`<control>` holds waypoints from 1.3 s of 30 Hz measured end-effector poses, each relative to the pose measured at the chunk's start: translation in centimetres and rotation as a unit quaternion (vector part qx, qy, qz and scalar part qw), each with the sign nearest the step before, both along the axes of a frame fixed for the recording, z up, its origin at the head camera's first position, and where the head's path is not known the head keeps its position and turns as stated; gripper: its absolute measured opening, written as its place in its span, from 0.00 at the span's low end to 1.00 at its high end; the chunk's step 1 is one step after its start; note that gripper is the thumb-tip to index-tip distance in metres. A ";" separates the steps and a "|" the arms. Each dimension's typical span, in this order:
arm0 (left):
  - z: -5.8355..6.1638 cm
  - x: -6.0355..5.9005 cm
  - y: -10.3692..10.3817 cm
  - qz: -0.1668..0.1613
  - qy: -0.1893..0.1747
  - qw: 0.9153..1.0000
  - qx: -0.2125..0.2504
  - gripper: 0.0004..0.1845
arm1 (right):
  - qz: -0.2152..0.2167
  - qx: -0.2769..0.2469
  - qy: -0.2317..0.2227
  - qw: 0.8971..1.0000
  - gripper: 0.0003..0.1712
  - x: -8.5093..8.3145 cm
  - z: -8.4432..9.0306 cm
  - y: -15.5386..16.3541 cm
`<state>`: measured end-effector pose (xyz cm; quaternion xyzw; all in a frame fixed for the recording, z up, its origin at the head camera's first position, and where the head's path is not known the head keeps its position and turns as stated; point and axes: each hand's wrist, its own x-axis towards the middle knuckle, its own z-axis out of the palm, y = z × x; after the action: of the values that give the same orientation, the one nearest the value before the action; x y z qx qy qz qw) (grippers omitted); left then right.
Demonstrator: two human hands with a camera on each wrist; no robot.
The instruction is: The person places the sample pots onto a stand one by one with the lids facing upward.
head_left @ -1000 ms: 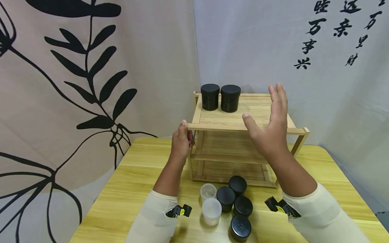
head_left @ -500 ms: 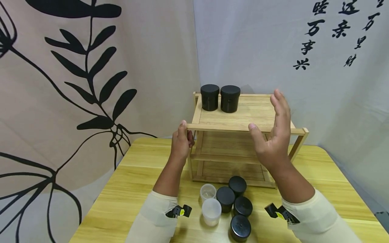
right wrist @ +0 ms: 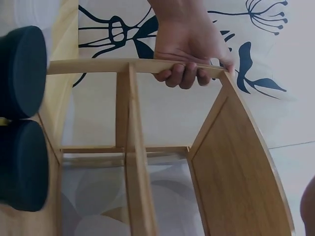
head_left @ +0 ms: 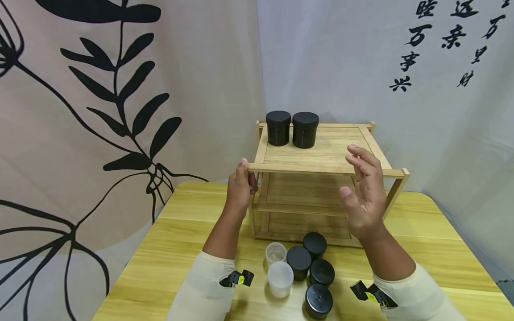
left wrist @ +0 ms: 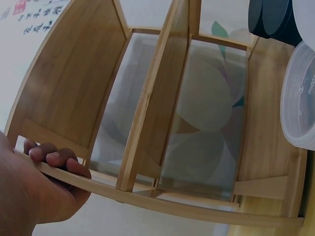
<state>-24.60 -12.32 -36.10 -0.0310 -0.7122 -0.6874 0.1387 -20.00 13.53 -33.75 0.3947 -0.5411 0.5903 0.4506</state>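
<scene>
A three-tier wooden shelf rack (head_left: 321, 167) stands on the table. My left hand (head_left: 238, 187) grips its front left post near the top; in the left wrist view the fingers (left wrist: 59, 156) curl round the wood. My right hand (head_left: 367, 196) is raised in front of the rack's right side, fingers loosely bent and holding nothing. Two black lidded jars (head_left: 305, 130) stand side by side on the top tier, toward the back left. Before the rack several black jars (head_left: 318, 299) cluster beside two translucent plastic cups (head_left: 280, 278).
The wooden table (head_left: 160, 267) reaches out on both sides of the rack. Behind it hang pale curtains (head_left: 213, 89), printed with black plants on the left and black characters on the right.
My right hand has come down and back from above the top tier, its fingers bending more. The left hand keeps its hold on the post, and the jars and cups stay put.
</scene>
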 end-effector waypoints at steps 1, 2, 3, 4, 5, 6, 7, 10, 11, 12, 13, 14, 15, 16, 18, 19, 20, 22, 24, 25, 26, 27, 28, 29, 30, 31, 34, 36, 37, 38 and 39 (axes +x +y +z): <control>0.0 0.0 0.0 -0.001 0.000 1.000 -0.002 0.33 | 0.003 -0.006 0.004 1.000 0.26 0.1 -0.3 -0.1; -0.1 0.0 0.0 0.000 0.000 1.000 -0.003 0.33 | 0.006 -0.013 0.008 1.000 0.25 0.3 -0.5 -0.1; -0.1 0.0 0.0 0.000 0.001 1.000 -0.005 0.33 | 0.007 -0.023 0.010 1.000 0.23 0.5 -0.8 -0.2; -0.1 0.0 0.0 0.000 0.001 1.000 -0.006 0.33 | 0.007 -0.035 0.010 0.999 0.21 0.8 -0.9 -0.3; 0.0 0.1 0.0 0.000 0.002 1.000 -0.006 0.33 | 0.010 -0.048 0.012 0.999 0.18 1.0 -1.1 -0.4; 0.0 0.1 0.0 -0.001 0.002 1.000 -0.005 0.33 | 0.014 -0.063 0.015 0.998 0.16 1.2 -1.2 -0.5; 0.0 0.1 0.0 -0.001 0.002 1.000 -0.005 0.33 | 0.021 -0.075 0.016 0.997 0.14 1.4 -1.3 -0.5; 0.1 0.1 0.0 0.001 0.001 1.000 -0.002 0.33 | 0.032 -0.106 0.018 0.994 0.12 1.9 -1.5 -0.5; 0.1 0.1 0.0 0.001 0.000 1.000 0.000 0.33 | 0.035 -0.113 0.018 0.993 0.12 2.0 -1.6 -0.5; 0.1 0.1 -0.1 0.003 0.000 1.000 0.001 0.33 | 0.036 -0.116 0.017 0.992 0.12 2.0 -1.6 -0.5; 0.1 0.0 -0.1 0.003 -0.001 1.000 0.003 0.33 | 0.037 -0.118 0.016 0.992 0.12 2.1 -1.7 -0.4; 0.0 0.0 -0.1 0.004 -0.001 1.000 0.004 0.33 | 0.036 -0.118 0.016 0.992 0.12 2.1 -1.9 -0.4; 0.0 0.0 -0.1 0.004 -0.002 1.000 0.005 0.33 | 0.035 -0.116 0.016 0.992 0.13 2.2 -2.0 -0.4; 0.0 0.0 -0.1 0.005 -0.002 1.000 0.005 0.33 | 0.034 -0.115 0.017 0.993 0.13 2.2 -2.2 -0.3; 0.0 0.0 -0.1 0.005 0.000 1.000 0.007 0.33 | 0.037 -0.116 0.024 0.992 0.11 2.3 -2.4 -0.2; 0.0 0.0 -0.1 0.004 0.000 1.000 0.008 0.33 | 0.039 -0.119 0.031 0.992 0.10 2.3 -2.5 -0.1; 0.0 0.0 0.0 0.003 0.001 1.000 0.009 0.33 | 0.042 -0.124 0.039 0.991 0.08 2.3 -2.6 -0.1; 0.1 0.0 0.1 0.002 0.003 1.000 0.012 0.33 | 0.054 -0.133 0.056 0.988 0.05 2.4 -2.7 0.1; 0.1 0.1 0.1 0.000 0.005 1.000 0.014 0.33 | 0.069 -0.139 0.071 0.985 0.05 2.5 -2.7 0.4; 0.1 0.1 0.1 -0.001 0.005 1.000 0.014 0.33 | 0.077 -0.137 0.077 0.985 0.05 2.6 -2.8 0.5; 0.1 0.1 0.2 -0.001 0.005 1.000 0.013 0.33 | 0.085 -0.131 0.081 0.984 0.04 2.6 -2.8 0.7; 0.1 0.1 0.2 -0.001 0.005 1.000 0.013 0.33 | 0.093 -0.124 0.083 0.984 0.04 2.7 -2.8 1.0; 0.1 0.2 0.2 -0.001 0.005 1.000 0.013 0.33 | 0.100 -0.115 0.086 0.985 0.05 2.7 -2.9 1.2; 0.0 0.2 0.2 -0.001 0.005 1.000 0.012 0.33 | 0.110 -0.105 0.086 0.985 0.04 2.7 -2.9 1.4; 0.0 0.1 0.2 -0.002 0.005 1.000 0.010 0.33 | 0.120 -0.092 0.085 0.985 0.05 2.7 -3.0 1.7; -0.1 0.1 0.2 -0.002 0.006 1.000 0.009 0.33 | 0.131 -0.078 0.083 0.985 0.05 2.6 -3.1 2.0; -0.1 0.1 0.1 -0.004 0.009 1.000 0.004 0.34 | 0.159 -0.028 0.068 0.985 0.05 2.2 -3.5 3.0; -0.1 0.1 0.1 -0.005 0.012 1.000 0.000 0.34 | 0.175 0.015 0.050 0.983 0.06 2.0 -3.9 4.0; -0.1 0.1 0.1 -0.006 0.014 1.000 -0.001 0.34 | 0.180 0.040 0.040 0.982 0.06 1.9 -4.1 4.5; -0.1 0.1 0.1 -0.006 0.015 1.000 -0.002 0.34 | 0.185 0.067 0.027 0.980 0.06 1.7 -4.4 5.1; -0.1 0.1 0.1 -0.007 0.016 1.000 -0.003 0.34 | 0.188 0.095 0.012 0.977 0.08 1.7 -4.6 5.7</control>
<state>-24.49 -12.17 -36.19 -0.0476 -0.7119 -0.6853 0.1457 -18.33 19.21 -38.35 0.5377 -0.5053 0.6054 0.2983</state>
